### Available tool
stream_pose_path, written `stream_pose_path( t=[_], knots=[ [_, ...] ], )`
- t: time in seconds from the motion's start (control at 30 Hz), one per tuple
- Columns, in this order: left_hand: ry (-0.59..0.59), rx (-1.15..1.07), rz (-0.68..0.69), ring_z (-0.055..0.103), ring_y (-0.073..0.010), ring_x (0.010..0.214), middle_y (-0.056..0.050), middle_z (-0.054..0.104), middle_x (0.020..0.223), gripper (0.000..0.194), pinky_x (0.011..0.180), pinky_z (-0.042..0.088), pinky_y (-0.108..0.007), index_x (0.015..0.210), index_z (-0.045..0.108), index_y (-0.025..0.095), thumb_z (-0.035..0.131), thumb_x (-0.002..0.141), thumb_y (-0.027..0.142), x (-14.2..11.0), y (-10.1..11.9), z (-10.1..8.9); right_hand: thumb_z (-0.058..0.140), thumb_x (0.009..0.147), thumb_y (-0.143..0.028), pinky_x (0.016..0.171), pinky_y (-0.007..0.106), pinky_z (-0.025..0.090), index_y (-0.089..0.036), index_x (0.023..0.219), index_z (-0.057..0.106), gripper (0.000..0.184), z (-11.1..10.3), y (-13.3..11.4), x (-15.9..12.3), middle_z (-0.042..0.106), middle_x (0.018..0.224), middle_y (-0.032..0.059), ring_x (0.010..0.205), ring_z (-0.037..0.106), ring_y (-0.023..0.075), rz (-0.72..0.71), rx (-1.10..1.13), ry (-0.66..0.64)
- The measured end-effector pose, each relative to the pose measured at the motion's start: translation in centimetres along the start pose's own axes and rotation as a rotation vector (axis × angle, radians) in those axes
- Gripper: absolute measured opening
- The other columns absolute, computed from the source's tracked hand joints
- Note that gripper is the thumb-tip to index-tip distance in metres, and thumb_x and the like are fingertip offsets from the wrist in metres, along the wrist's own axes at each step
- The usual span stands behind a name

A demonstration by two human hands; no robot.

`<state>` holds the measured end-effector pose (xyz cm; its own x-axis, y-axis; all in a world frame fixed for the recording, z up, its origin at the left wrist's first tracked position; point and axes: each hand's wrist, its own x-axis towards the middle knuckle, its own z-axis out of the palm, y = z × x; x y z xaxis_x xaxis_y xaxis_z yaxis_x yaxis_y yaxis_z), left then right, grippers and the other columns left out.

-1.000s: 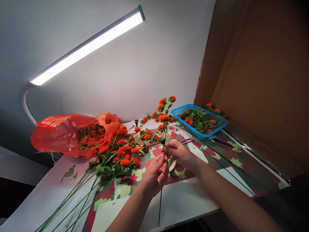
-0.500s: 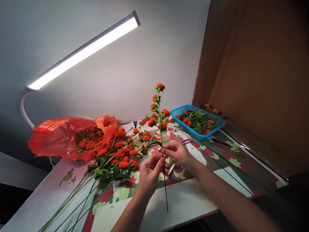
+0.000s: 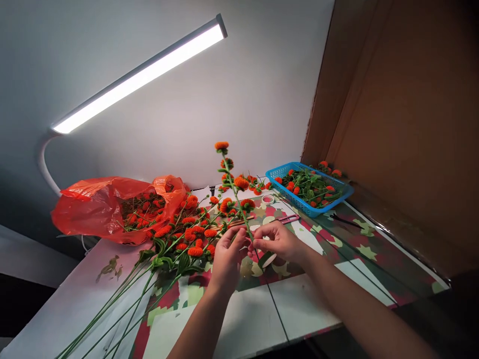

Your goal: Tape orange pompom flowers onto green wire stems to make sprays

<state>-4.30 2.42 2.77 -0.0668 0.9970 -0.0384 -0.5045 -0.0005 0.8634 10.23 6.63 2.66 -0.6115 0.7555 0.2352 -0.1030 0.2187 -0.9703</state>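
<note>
An artificial flower stem (image 3: 236,197) with several fuzzy orange blooms and green leaves leans to the upper left between my hands. My left hand (image 3: 229,252) has its thumb and fingers closed around the stem, below the lowest blooms. Just to the right, my right hand (image 3: 279,241) pinches the same stem. Beneath both hands the thin dark lower end (image 3: 276,309) slants down over the white board. A roll of green tape (image 3: 268,260) with a pale core is seen below my right fingers; whether they touch it is hard to tell.
Finished-looking flower stems (image 3: 149,271) lie at left, before a red plastic bag (image 3: 93,207) of blooms. A blue basket (image 3: 312,212) with more blooms stands at back right. Pink-handled scissors (image 3: 289,218), a white tape roll (image 3: 268,199) and a lit lamp (image 3: 142,75) are around.
The flower stem has turned in my fingers and its top now tips to the left, with the lower end swung right. Both hands stay close together on it.
</note>
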Motion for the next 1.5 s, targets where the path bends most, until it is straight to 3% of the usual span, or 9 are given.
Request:
stream_pose_path(
  t=[0.13, 0.3, 0.6, 0.77, 0.93, 1.1, 1.23, 1.37, 1.5],
  knots=[
    [0.019, -0.001, 0.019, 0.05, -0.0069, 0.053, 0.002, 0.058, 0.06, 0.026, 0.052, 0.042, -0.019, 0.075, 0.066, 0.015, 0.079, 0.057, 0.028, 0.1, 0.2, -0.2, 0.065, 0.075, -0.036, 0.056, 0.023, 0.038, -0.015, 0.066, 0.065, 0.023, 0.1, -0.5, -0.1, 0.054, 0.062, -0.0003, 0.06, 0.047, 0.0103, 0.014, 0.035, -0.013],
    [-0.038, 0.119, 0.107, 0.049, -0.0077, 0.055, 0.001, 0.06, 0.06, 0.019, 0.055, 0.042, -0.02, 0.072, 0.069, 0.016, 0.078, 0.059, 0.027, 0.0, 0.2, -0.9, 0.067, 0.073, -0.038, 0.049, 0.022, 0.032, -0.014, 0.064, 0.064, 0.025, 0.0, -0.3, -0.2, 0.048, 0.058, -0.003, 0.052, 0.039, 0.0073, 0.045, 0.216, -0.083],
    [-0.02, 0.34, 0.441, 0.059, -0.0149, 0.071, -0.003, 0.066, 0.074, 0.01, 0.067, 0.046, -0.024, 0.072, 0.069, 0.019, 0.074, 0.065, 0.021, -1.0, 0.7, -0.4, 0.068, 0.072, -0.044, 0.047, 0.02, 0.031, -0.013, 0.072, 0.065, 0.031, -0.1, 0.7, -0.1, 0.051, 0.062, -0.0017, 0.052, 0.039, 0.0066, 0.075, 0.305, -0.111],
    [-0.05, 0.362, 0.256, 0.06, -0.0178, 0.08, -0.006, 0.068, 0.086, 0.024, 0.072, 0.046, -0.026, 0.088, 0.069, 0.019, 0.067, 0.072, 0.037, -0.2, 1.1, -1.1, 0.066, 0.074, -0.04, 0.047, 0.021, 0.031, -0.014, 0.068, 0.064, 0.026, -0.2, -0.3, -0.2, 0.052, 0.06, -0.0019, 0.052, 0.04, 0.007, 0.089, 0.124, -0.027],
    [-0.036, 0.507, 0.173, 0.058, -0.0162, 0.075, -0.004, 0.066, 0.075, 0.017, 0.07, 0.044, -0.025, 0.067, 0.067, 0.016, 0.072, 0.068, 0.032, 0.5, 1.5, -1.3, 0.067, 0.073, -0.036, 0.056, 0.023, 0.037, -0.015, 0.06, 0.061, 0.025, 0.2, -0.9, -0.1, 0.053, 0.058, -0.0014, 0.057, 0.046, 0.0095, 0.044, -0.092, 0.038],
    [-0.115, 0.298, 0.137, 0.057, -0.0183, 0.09, -0.005, 0.066, 0.092, 0.015, 0.08, 0.043, -0.026, 0.076, 0.071, 0.017, 0.071, 0.07, 0.03, 0.5, 1.1, -1.3, 0.069, 0.071, -0.038, 0.053, 0.022, 0.036, -0.014, 0.061, 0.06, 0.027, 0.5, -0.6, -0.1, 0.054, 0.058, -0.001, 0.054, 0.046, 0.0087, 0.118, 0.097, -0.036],
    [-0.105, 0.115, 0.115, 0.056, -0.0215, 0.1, -0.006, 0.065, 0.101, 0.017, 0.083, 0.043, -0.028, 0.08, 0.073, 0.018, 0.071, 0.069, 0.031, 0.6, 0.5, -1.5, 0.07, 0.069, -0.039, 0.047, 0.02, 0.032, -0.013, 0.063, 0.06, 0.029, 0.4, -0.4, -0.1, 0.051, 0.056, -0.0025, 0.051, 0.042, 0.0068, 0.149, 0.233, -0.056],
    [-0.102, -0.011, 0.089, 0.054, -0.024, 0.105, -0.007, 0.064, 0.109, 0.015, 0.083, 0.045, -0.03, 0.076, 0.074, 0.019, 0.072, 0.067, 0.031, 0.5, 0.1, -1.1, 0.069, 0.07, -0.039, 0.046, 0.02, 0.03, -0.013, 0.069, 0.063, 0.028, 0.3, -0.2, 0.0, 0.051, 0.057, -0.0024, 0.051, 0.042, 0.0066, 0.148, 0.262, -0.067],
    [-0.045, -0.044, 0.077, 0.057, -0.022, 0.101, -0.007, 0.062, 0.114, 0.018, 0.079, 0.047, -0.029, 0.077, 0.073, 0.018, 0.075, 0.064, 0.031, 0.5, 0.1, -0.7, 0.068, 0.071, -0.038, 0.045, 0.02, 0.029, -0.013, 0.071, 0.064, 0.025, 0.3, 0.2, 0.1, 0.05, 0.055, -0.0031, 0.049, 0.041, 0.0064, 0.15, 0.204, 0.003]
  ],
)
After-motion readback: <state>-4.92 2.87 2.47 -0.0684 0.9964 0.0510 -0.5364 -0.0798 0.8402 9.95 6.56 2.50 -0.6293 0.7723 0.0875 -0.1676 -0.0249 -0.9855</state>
